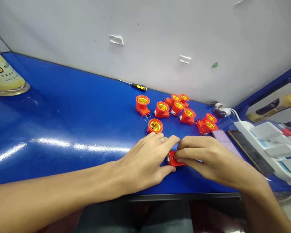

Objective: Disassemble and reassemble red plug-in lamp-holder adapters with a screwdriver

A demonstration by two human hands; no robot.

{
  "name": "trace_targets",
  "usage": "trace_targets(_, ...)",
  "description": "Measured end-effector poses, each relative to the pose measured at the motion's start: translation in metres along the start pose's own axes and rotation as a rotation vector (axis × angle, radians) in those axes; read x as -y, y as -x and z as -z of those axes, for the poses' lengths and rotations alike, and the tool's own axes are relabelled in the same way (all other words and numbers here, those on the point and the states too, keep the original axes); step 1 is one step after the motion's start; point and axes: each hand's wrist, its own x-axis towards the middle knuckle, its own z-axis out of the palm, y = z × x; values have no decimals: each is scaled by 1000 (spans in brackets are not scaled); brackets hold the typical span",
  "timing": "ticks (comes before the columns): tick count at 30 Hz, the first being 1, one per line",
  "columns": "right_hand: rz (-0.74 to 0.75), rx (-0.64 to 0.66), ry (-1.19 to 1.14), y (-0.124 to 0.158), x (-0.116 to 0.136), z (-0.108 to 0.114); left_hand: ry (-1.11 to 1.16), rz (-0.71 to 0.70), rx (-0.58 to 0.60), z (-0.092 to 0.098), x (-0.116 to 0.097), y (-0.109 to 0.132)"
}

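Observation:
A red plug-in lamp socket lies near the table's front edge, partly covered by my fingers. My left hand, a ring on one finger, grips it from the left with fingers at its far side and thumb at its near side. From the right, the bent fingers of my right hand are pressed together on the same piece; their tips are partly hidden. Just beyond my left fingertips stands another red lamp socket with a brass-coloured threaded inside.
Several more red lamp sockets stand farther back on the blue table. A screwdriver lies by the wall. At right are two phones and a white power strip. A yellow bottle-like container stands left.

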Motion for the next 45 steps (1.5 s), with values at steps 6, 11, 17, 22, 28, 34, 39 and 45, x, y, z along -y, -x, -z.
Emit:
trace_targets(6, 31, -63, 25, 10, 1, 11, -21, -5, -2, 0, 0, 1)
trace_targets(11, -42, -258, 171, 37, -11, 21, -27, 9, -5, -1, 3, 3)
trace_targets(17, -218, -376, 256, 65, -52, 2, -175, -176, -38, 0, 0, 3)
trace_targets(22, -183, -540, 214, 73, -64, -22, -250, -221, -31, 0, -3, 1)
trace_targets(28, -147, -687, 287, 78, -65, -29, -233, -202, -41, 0, 0, -2)
trace_targets(34, -144, -731, 397, 81, -64, -32, -209, -205, -79, 7, -8, -3)
trace_targets(39, -82, -864, 595, 85, -61, -35, -326, -202, -371, 33, -6, -11)
trace_targets(45, -54, -912, 638, 87, -58, -35, -497, -83, -264, 50, 20, -18)
